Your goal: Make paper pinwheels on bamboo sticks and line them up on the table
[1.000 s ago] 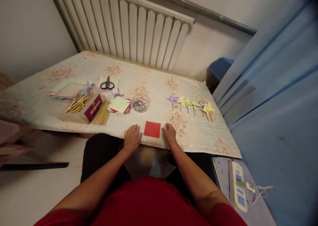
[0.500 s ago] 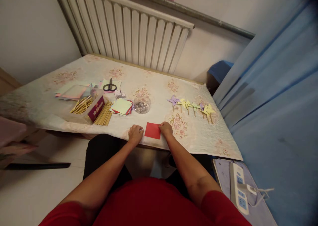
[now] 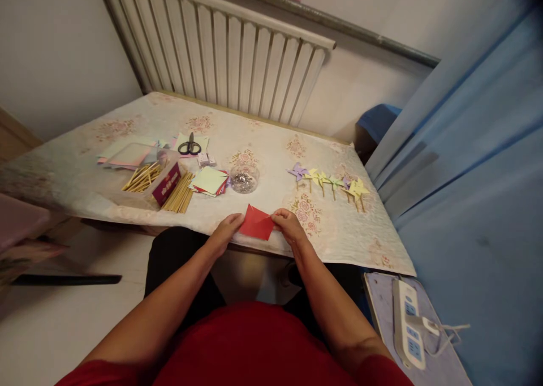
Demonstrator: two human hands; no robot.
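Note:
A square of red paper (image 3: 257, 224) is stretched between my two hands at the table's front edge, slightly bent with a slit showing near its top left corner. My left hand (image 3: 229, 228) pinches its left side. At its upper right, my right hand (image 3: 288, 223) grips the edge between thumb and fingers. Beyond the paper stands a round clear dish (image 3: 244, 180) of small shiny metal pieces. Left of that dish lies a stack of coloured paper squares (image 3: 209, 180), pale green on top.
A clear box (image 3: 139, 199) holds thin wooden sticks, with more sticks (image 3: 179, 192) beside it. Black-handled scissors (image 3: 189, 145) lie on paper behind. Several paper pinwheels (image 3: 322, 180) rest at the right. A power strip (image 3: 409, 324) sits beside the table, near a blue curtain (image 3: 466, 205).
My left hand has closed on the red paper's left side. The sheet has tilted and bent, and its slit now shows. My right hand has turned slightly, still holding it.

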